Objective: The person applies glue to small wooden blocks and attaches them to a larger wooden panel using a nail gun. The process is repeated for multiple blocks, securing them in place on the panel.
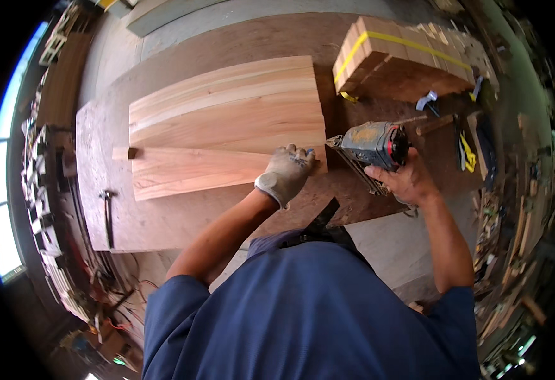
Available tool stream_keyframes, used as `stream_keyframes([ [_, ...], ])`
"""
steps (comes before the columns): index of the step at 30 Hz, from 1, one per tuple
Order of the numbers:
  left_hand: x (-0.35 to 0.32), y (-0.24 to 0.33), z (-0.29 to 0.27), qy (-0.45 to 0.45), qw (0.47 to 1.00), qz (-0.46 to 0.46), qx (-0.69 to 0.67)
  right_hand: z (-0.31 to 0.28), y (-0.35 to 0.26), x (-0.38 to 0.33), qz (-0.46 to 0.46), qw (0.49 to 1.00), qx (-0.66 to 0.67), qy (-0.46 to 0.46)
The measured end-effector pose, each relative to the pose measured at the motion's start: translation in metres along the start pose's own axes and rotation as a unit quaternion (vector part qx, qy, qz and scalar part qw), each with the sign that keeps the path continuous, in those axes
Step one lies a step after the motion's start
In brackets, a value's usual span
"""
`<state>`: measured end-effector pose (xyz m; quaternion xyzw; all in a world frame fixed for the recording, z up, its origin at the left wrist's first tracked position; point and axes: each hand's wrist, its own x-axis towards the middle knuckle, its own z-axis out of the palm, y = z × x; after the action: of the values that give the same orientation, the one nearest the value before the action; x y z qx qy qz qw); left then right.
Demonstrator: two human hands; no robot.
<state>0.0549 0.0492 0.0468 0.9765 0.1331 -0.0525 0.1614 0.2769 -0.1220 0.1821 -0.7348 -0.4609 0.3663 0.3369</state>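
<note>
A panel of pale boards laid side by side (227, 120) lies on the worktable. My left hand (288, 172), in a whitish work glove, presses on the nearer boards close to the panel's right end, its fingers bent down against the wood. Bare, my right hand (410, 180) grips a nail gun (369, 144) with a scuffed, dark body. The gun's nose points left at the panel's right edge; whether it touches cannot be made out. A small wood block (124, 152) sticks out past the panel's left edge.
A hammer (107, 218) lies at the table's left. At the far right stands a stack of boards bound with yellow strap (404, 60). Near it lie a blue-and-white tool (427, 101) and a yellow-handled tool (467, 152). Wood scraps (489, 247) crowd the right side.
</note>
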Motion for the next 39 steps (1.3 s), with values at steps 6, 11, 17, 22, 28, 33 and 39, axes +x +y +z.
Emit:
stream_keyframes([
  [6, 0.004, 0.012, 0.024, 0.026, 0.997, -0.038, 0.055, 0.016, -0.067, 0.056, 0.1, 0.989, -0.054, -0.09],
  [11, 0.0, 0.028, 0.001, -0.036, 0.991, -0.063, 0.115, 0.04, -0.092, 0.096, 0.141, 0.973, -0.11, -0.149],
  [17, 0.025, 0.027, 0.032, 0.209, 0.841, -0.155, -0.474, 0.074, -0.13, 0.132, 0.131, 0.934, -0.243, -0.228],
  [22, 0.066, 0.034, 0.117, 0.351, 0.552, -0.173, -0.737, 0.098, -0.135, 0.159, 0.105, 0.898, -0.323, -0.279],
  [28, 0.048, 0.025, 0.033, 0.166, -0.015, -0.18, -0.97, 0.117, -0.151, 0.179, 0.085, 0.859, -0.383, -0.328],
  [33, 0.115, 0.042, 0.134, 0.188, -0.124, -0.092, -0.97, 0.139, -0.164, 0.195, 0.048, 0.82, -0.429, -0.375],
  [39, 0.15, 0.048, 0.173, 0.249, -0.152, -0.07, -0.954, 0.16, -0.173, 0.214, 0.102, 0.764, -0.462, -0.438],
])
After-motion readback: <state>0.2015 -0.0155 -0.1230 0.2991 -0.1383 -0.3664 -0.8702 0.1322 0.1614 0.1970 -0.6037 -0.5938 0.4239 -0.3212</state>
